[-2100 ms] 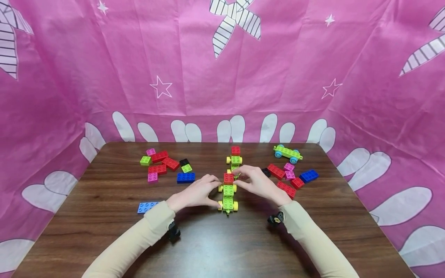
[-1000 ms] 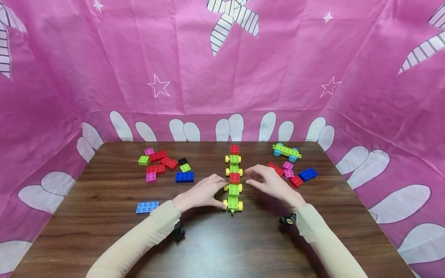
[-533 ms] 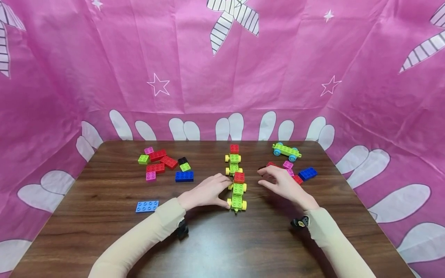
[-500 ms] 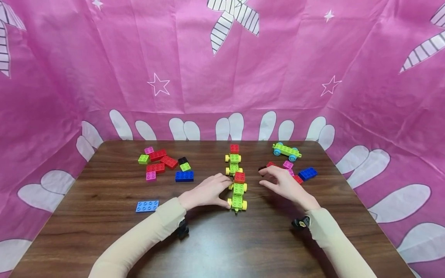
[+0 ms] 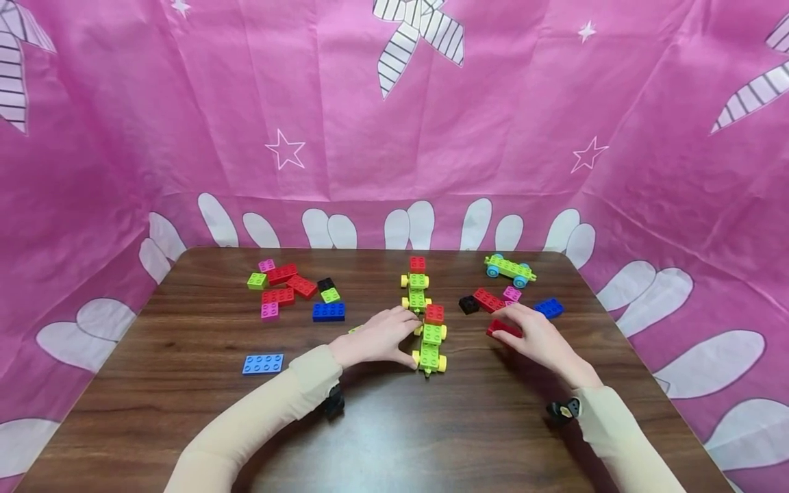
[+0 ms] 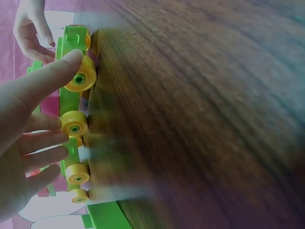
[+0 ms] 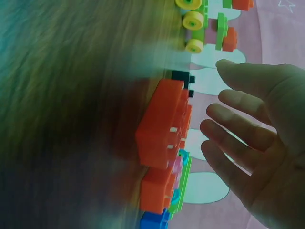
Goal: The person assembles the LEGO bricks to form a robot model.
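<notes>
Red brick (image 7: 159, 121) unobscured from right wrist, partly behind right hand (image 5: 542, 339) from head

Smooth plastic toy car (image 5: 429, 356) at centre, plastic red brick (image 5: 501, 327) at right; wood-grain tabletop (image 5: 394, 428), softly glossy at lower centre; creased cloth backdrop (image 5: 351, 137) above

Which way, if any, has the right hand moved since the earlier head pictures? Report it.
Yes, rightward: in the head view, the right hand is now farther from the far yellow-wheeled car, which stayed put.
</notes>
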Demonstrator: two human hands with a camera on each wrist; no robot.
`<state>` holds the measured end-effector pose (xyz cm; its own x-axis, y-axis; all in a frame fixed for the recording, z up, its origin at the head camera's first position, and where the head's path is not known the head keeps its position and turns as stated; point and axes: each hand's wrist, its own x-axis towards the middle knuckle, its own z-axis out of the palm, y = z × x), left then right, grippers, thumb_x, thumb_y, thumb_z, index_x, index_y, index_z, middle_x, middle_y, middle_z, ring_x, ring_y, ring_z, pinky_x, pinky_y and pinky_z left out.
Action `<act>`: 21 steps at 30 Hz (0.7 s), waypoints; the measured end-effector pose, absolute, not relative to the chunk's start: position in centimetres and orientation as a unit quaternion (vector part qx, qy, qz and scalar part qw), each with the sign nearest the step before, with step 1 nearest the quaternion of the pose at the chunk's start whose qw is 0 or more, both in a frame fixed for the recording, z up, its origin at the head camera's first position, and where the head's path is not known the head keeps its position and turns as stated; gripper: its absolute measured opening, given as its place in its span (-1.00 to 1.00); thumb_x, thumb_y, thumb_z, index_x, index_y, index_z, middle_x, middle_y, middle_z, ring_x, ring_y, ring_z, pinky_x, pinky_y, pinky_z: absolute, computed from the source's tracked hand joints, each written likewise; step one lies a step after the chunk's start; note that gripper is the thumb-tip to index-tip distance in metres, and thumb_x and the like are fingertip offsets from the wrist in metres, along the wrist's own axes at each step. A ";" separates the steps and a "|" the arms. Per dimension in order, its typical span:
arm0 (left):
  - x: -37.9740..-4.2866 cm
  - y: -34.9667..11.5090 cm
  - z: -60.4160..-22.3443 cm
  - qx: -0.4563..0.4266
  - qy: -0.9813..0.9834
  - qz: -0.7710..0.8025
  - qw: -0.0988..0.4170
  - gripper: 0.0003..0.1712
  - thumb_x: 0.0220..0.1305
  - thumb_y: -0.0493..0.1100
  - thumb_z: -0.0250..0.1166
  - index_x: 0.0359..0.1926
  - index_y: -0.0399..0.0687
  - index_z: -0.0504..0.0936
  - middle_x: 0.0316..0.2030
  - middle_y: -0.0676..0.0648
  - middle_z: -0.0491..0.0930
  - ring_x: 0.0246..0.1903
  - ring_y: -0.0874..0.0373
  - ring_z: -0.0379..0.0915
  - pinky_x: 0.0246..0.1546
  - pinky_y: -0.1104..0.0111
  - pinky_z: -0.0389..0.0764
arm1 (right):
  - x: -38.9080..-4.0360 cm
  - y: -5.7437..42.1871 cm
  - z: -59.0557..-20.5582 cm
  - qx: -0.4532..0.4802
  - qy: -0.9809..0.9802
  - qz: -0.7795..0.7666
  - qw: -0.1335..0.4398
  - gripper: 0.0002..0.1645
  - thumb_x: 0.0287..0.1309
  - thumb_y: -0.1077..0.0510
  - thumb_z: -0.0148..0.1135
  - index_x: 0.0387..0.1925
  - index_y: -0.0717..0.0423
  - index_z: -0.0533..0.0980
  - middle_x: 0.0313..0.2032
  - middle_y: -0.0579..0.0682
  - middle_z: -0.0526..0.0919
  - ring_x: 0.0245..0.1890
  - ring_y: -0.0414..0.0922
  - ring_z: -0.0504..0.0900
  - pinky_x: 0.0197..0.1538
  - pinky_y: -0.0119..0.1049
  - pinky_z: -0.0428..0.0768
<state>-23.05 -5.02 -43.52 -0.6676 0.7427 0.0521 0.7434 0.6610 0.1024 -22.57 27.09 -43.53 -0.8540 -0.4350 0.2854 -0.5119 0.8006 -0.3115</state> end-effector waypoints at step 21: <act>-23.5 -3.0 -43.6 -0.420 -0.906 -0.026 0.056 -0.16 -0.09 0.40 0.32 0.07 -0.09 0.55 0.02 0.01 0.55 0.04 0.14 0.41 0.04 0.29 0.49 | -22.5 28.7 -45.2 0.237 -0.954 0.157 0.095 -0.58 -0.11 0.15 0.45 -0.13 0.09 0.58 -0.16 0.04 0.64 -0.16 -0.03 0.62 -0.07 -0.02 0.61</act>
